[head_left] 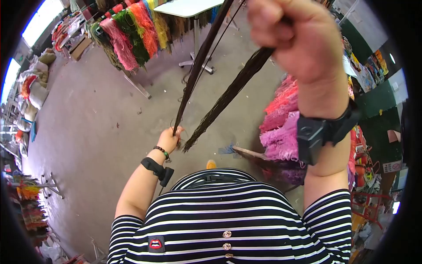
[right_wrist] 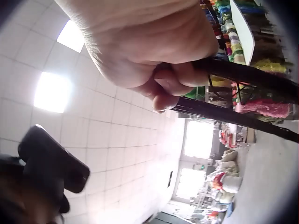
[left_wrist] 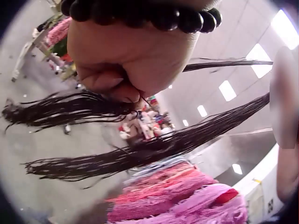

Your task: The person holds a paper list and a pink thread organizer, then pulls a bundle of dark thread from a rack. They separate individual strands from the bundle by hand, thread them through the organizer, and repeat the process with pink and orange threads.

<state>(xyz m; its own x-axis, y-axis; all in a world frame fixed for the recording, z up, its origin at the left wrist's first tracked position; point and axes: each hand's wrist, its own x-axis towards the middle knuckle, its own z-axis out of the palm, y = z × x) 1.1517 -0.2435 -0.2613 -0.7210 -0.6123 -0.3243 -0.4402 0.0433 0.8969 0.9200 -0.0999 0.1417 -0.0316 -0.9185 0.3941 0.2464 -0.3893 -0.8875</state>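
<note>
My right hand (head_left: 303, 39) is raised high at the upper right, its fingers curled round a long hank of dark brown yarn (head_left: 228, 99). One length of the hank hangs down at a slant, its loose, frayed end beside my left hand. Another length runs down to my left hand (head_left: 168, 140), held low in front of the body, which grips it near the end. In the left wrist view, strands fan out past the curled fingers (left_wrist: 110, 84), and the second length passes just below them. Two lengths leave the right fist (right_wrist: 163, 42) in the right wrist view.
Hanks of coloured yarn (head_left: 140, 33) hang on a rack ahead, by a white-topped table (head_left: 187, 7) on a wheeled stand. Pink and purple yarn (head_left: 281, 136) hangs close at the right. Sacks (head_left: 38, 90) line the left wall. Concrete floor (head_left: 101, 114) lies between.
</note>
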